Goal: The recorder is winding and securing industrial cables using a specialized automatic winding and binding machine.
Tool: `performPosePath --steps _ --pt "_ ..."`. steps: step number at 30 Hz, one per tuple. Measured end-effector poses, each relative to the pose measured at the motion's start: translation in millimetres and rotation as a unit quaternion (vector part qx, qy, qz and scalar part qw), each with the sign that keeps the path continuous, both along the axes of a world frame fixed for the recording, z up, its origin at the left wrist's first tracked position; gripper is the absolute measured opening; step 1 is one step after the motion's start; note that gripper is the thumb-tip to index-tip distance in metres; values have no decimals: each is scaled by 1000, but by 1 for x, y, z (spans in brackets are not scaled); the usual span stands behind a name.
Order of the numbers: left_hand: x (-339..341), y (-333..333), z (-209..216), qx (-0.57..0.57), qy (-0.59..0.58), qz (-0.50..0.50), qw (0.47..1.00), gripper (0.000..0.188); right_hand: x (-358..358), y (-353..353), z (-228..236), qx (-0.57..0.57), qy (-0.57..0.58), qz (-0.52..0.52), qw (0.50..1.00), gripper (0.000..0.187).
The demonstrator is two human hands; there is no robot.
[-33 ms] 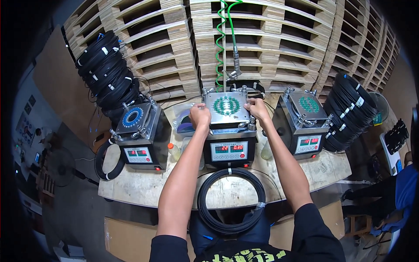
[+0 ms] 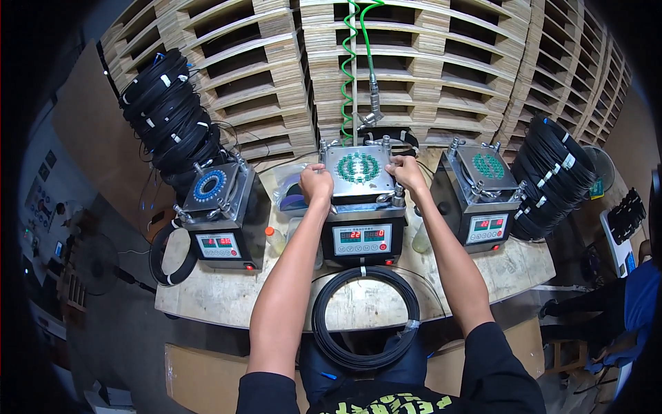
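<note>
Straight ahead stands the middle bench machine (image 2: 331, 238), a dark box with a lit red-digit panel. On its top lies a square metal plate (image 2: 379, 183) bearing a ring of green connector fittings (image 2: 357, 168). My left hand (image 2: 316, 183) is closed at the plate's left edge, with fingers curled. My right hand (image 2: 408, 172) pinches the right edge near the back corner. Parts of both grips are hidden behind my fingers. Metal clamps (image 2: 398, 196) sit at the plate's corners. A coil of black cable (image 2: 319, 314) rests at the table's front edge, between my forearms.
Similar machines flank this one: the left machine (image 2: 219, 238) has blue fittings, the right machine (image 2: 476, 200) green ones. Cable coils are stacked at left (image 2: 172, 117) and right (image 2: 552, 179). An air gun (image 2: 374, 103) hangs from a green hose. An orange-capped bottle (image 2: 276, 240) stands near my left forearm.
Readouts on the machines' panels have changed. The hanging air gun has swung slightly. Both my hands stay in place at the plate.
</note>
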State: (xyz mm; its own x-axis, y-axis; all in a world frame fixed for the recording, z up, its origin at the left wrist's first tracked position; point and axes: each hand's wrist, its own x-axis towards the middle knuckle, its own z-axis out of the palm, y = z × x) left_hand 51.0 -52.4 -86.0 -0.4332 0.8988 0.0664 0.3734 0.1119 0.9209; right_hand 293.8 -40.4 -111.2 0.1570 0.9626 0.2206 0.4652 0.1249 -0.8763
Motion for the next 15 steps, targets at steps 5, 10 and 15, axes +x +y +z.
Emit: performPosePath --steps 5,10,15 --pt "-1 7 -9 5 -5 -9 1000 21 0 3 0 -35 30 5 999 42" --pt "-7 9 -12 -6 -41 -17 999 24 -10 -5 2 -31 38 -14 999 40" --pt "-16 15 -21 41 -138 -105 984 36 -4 -24 6 -20 132 -21 991 26"
